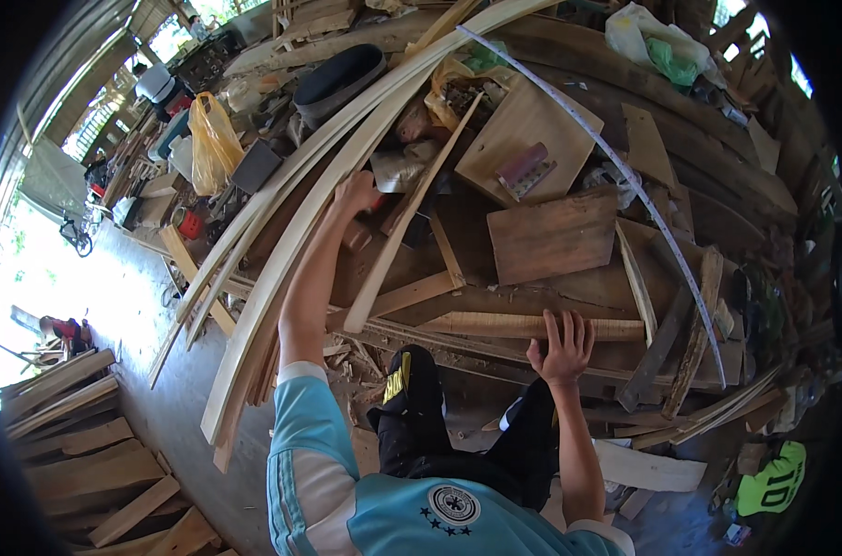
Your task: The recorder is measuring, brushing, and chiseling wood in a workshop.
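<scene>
My left hand [354, 193] reaches forward beside long pale wooden boards [254, 324], its fingers curled on a small red object [377, 203] that is mostly hidden. A narrow plank [393, 259] slants just right of that hand. My right hand [558, 350] rests with spread fingers on a horizontal wooden strip [467, 323] near the front of the cluttered bench. Behind it stand a reddish-brown board [550, 243] and a square panel [504, 120] carrying a purple perforated object [523, 169].
A white measuring strip [606, 153] curves across the right. A yellow plastic bag [212, 139] and black tub [337, 83] sit at the back left. Stacked planks [87, 463] lie on the floor at left, a bicycle [76, 236] beyond; a green shirt [768, 477] lies at lower right.
</scene>
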The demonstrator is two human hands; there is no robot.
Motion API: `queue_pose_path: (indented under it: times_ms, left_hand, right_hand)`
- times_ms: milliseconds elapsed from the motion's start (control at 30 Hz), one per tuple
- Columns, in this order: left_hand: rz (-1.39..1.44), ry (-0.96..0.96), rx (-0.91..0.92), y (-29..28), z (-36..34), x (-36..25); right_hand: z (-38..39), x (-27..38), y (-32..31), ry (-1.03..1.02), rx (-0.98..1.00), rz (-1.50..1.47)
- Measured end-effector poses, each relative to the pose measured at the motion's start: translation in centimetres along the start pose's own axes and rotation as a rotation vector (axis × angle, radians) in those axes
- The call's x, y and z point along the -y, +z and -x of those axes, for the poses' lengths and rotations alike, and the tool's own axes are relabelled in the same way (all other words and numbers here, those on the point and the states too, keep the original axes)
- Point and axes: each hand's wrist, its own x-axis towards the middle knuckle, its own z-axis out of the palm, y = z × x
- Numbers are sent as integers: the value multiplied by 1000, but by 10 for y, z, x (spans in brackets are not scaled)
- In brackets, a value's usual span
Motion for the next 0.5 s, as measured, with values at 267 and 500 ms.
queue_pose_path:
  times_ms: [267, 500]
  left_hand:
    - [243, -76, 385, -49, 34, 9]
    - [1451, -31, 610, -74, 110, -3]
  right_hand:
    - [-1, 0, 3, -14, -14, 6]
    - [-3, -2, 2, -23, -43, 52]
